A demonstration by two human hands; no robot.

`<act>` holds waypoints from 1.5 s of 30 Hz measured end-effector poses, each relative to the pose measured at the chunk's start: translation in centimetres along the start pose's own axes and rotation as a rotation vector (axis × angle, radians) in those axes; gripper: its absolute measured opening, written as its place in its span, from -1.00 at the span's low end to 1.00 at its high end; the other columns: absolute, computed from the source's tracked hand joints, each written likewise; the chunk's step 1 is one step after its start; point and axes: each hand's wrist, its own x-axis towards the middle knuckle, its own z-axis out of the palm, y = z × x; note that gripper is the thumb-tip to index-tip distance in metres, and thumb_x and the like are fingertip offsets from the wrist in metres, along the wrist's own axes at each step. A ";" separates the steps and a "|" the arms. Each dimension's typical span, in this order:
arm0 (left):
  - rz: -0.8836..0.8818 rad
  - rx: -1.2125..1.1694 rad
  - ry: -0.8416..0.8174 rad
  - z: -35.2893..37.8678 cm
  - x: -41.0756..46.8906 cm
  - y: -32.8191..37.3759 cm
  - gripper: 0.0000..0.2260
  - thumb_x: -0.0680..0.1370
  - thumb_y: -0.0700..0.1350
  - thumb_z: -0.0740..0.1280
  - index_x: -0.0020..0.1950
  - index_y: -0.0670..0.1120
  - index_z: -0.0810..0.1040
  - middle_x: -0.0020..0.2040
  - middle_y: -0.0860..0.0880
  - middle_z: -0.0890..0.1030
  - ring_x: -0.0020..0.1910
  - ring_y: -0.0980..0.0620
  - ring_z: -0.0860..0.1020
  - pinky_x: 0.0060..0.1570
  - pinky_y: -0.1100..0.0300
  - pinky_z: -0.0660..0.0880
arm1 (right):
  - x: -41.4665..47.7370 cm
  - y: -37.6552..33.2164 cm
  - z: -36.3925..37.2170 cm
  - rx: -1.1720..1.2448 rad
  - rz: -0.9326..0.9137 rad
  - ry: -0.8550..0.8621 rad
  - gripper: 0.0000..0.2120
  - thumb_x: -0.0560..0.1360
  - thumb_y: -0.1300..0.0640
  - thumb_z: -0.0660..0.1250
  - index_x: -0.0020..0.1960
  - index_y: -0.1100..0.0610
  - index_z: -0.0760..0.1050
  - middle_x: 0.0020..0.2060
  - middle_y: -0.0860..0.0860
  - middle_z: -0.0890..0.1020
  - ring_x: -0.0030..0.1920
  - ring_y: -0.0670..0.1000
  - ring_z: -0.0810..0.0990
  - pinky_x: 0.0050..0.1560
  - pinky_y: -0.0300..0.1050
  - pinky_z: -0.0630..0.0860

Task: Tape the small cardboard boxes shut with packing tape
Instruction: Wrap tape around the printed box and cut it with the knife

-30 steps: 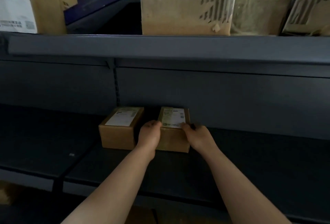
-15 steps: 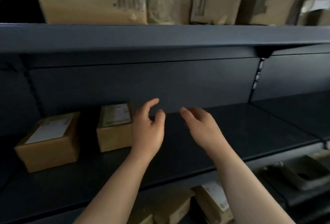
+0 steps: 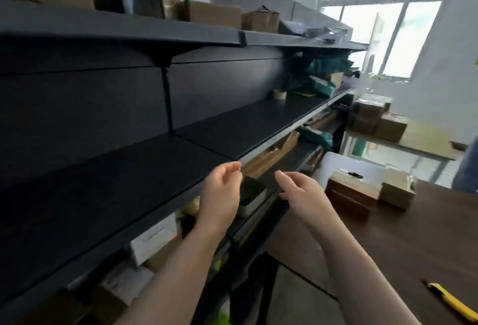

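The person's left hand (image 3: 222, 192) and right hand (image 3: 301, 194) hang side by side in the air in front of the dark grey metal shelf (image 3: 129, 185), close together but apart, touching nothing. The left hand holds nothing, its fingers loosely curled towards the thumb; the right hand is relaxed and also holds nothing, its fingers only slightly bent and pointing to the left. Between and behind them, on a lower level of the rack, sits a shallow grey tray (image 3: 252, 196). The boxes lie well to the right of the hands on the dark brown wooden table (image 3: 413, 242): a larger brown cardboard box (image 3: 348, 192) with a small black object on its top, and just beside it, to the right, a small brown cardboard box (image 3: 395, 190) with shiny clear tape on its top. A roll of beige packing tape (image 3: 279, 94) stands far back on the shelf, near a heap of green bags (image 3: 320, 84). A yellow utility knife (image 3: 452, 302) lies on the near right corner of the table. More cardboard boxes (image 3: 212, 14) stand on the upper shelf, and a bright window (image 3: 388, 27) fills the far wall.
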 end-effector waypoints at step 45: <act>-0.478 0.523 -0.407 61.0 33.0 -26.4 -0.47 0.62 -0.09 0.18 0.57 -0.08 0.11 0.56 -0.08 0.14 0.49 -0.11 0.21 0.41 0.04 0.18 | 40.7 48.2 -31.0 -0.055 0.772 0.282 -0.58 0.63 0.05 0.17 0.40 0.25 0.36 0.34 0.14 0.47 0.34 0.14 0.43 0.29 -0.05 0.36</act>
